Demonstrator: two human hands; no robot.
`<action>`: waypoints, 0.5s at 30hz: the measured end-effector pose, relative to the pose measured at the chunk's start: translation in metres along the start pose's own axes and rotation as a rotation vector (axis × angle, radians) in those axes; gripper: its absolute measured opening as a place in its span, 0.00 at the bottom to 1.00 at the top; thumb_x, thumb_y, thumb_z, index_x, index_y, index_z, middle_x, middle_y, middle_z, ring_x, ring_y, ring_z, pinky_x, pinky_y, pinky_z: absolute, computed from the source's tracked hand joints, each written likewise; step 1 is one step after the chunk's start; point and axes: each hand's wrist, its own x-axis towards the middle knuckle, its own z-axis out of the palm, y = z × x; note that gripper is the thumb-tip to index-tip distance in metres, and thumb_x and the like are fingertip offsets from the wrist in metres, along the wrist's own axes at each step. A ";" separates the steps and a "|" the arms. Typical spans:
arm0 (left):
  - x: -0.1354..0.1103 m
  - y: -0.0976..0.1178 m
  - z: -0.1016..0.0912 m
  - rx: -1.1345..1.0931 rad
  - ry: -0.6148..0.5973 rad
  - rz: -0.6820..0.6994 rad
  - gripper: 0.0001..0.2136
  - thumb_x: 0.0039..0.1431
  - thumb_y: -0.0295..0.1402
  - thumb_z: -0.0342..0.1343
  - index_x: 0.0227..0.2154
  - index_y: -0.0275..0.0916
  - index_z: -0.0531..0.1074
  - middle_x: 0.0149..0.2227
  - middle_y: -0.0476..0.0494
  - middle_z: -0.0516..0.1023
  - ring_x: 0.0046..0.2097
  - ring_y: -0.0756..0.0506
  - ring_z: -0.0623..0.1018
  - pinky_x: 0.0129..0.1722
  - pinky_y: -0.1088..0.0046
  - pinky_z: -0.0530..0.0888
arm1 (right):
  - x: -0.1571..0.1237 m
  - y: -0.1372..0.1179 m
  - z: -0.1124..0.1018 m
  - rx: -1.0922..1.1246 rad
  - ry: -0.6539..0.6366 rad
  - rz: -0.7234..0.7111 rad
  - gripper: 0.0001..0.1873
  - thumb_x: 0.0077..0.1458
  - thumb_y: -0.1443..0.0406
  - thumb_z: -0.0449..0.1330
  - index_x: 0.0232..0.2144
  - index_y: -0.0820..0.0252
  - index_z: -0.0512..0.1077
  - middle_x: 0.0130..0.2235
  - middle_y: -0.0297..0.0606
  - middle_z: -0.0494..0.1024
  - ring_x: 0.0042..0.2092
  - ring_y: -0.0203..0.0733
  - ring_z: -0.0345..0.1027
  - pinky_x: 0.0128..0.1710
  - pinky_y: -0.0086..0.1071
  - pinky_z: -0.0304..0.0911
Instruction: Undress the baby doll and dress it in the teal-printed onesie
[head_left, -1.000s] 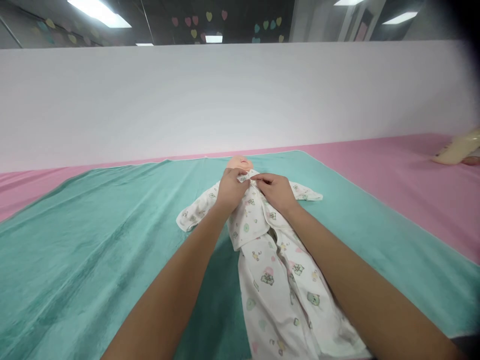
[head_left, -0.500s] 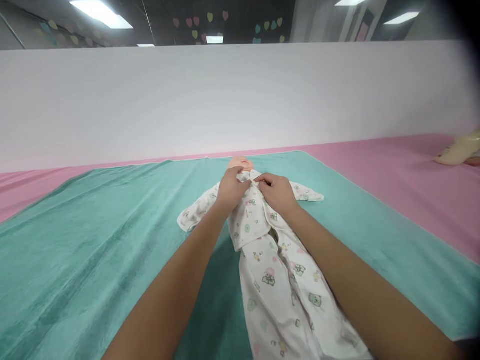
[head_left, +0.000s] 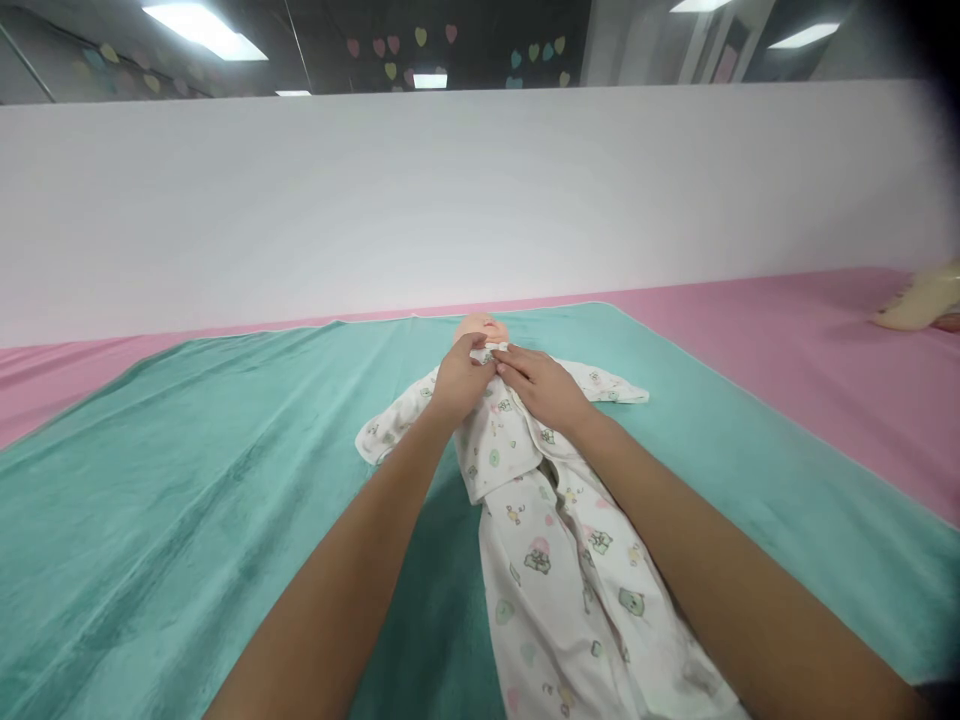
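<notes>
A doll lies on its back, its head (head_left: 478, 325) at the far end, dressed in a white baby shirt (head_left: 491, 450) with small animal prints. My left hand (head_left: 463, 380) grips the shirt at the collar, thumb and fingers closed on the cloth. Beside it, my right hand (head_left: 547, 390) holds the front flap at the neckline, its fingertips meeting those of the left. Both hands hide most of the collar and any fastener there. Below the shirt are matching printed baby pants (head_left: 540, 580), with an open gap along the shirt's lower front. The sleeves spread out to both sides.
A teal blanket (head_left: 187, 500) with some wrinkles lies under the doll, over a pink sheet (head_left: 787, 340). A white wall (head_left: 450, 200) rises behind. At the far right edge is part of a cream-coloured object (head_left: 919, 297).
My right hand has moved slightly left, bringing the collar flap across toward my left hand. Its fingers now lie flatter on the cloth. My left hand stays in place.
</notes>
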 end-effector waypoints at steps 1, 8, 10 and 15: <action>0.000 -0.001 0.000 -0.006 -0.001 0.000 0.20 0.52 0.36 0.53 0.49 0.43 0.65 0.53 0.45 0.70 0.41 0.48 0.73 0.43 0.71 0.68 | 0.000 -0.001 -0.001 -0.022 -0.005 -0.008 0.23 0.62 0.56 0.41 0.55 0.48 0.63 0.58 0.34 0.65 0.59 0.47 0.53 0.55 0.41 0.51; 0.001 0.001 0.002 -0.035 0.023 -0.017 0.15 0.53 0.32 0.51 0.46 0.42 0.67 0.51 0.46 0.71 0.41 0.48 0.74 0.45 0.70 0.68 | 0.001 -0.013 -0.003 -0.214 0.007 -0.033 0.21 0.62 0.59 0.41 0.52 0.51 0.66 0.51 0.39 0.70 0.52 0.48 0.61 0.45 0.39 0.58; 0.001 0.002 0.003 -0.025 0.027 -0.023 0.15 0.53 0.31 0.51 0.45 0.42 0.67 0.50 0.46 0.72 0.39 0.48 0.74 0.45 0.69 0.68 | 0.002 -0.016 -0.003 -0.268 0.012 -0.023 0.20 0.62 0.60 0.41 0.49 0.53 0.67 0.47 0.41 0.73 0.48 0.49 0.63 0.41 0.39 0.59; 0.001 0.002 0.003 -0.003 0.046 -0.025 0.16 0.51 0.31 0.51 0.45 0.40 0.67 0.49 0.45 0.72 0.40 0.47 0.74 0.45 0.69 0.68 | 0.002 -0.018 -0.002 -0.263 0.023 0.007 0.18 0.61 0.60 0.42 0.42 0.57 0.70 0.42 0.43 0.75 0.46 0.49 0.63 0.40 0.38 0.58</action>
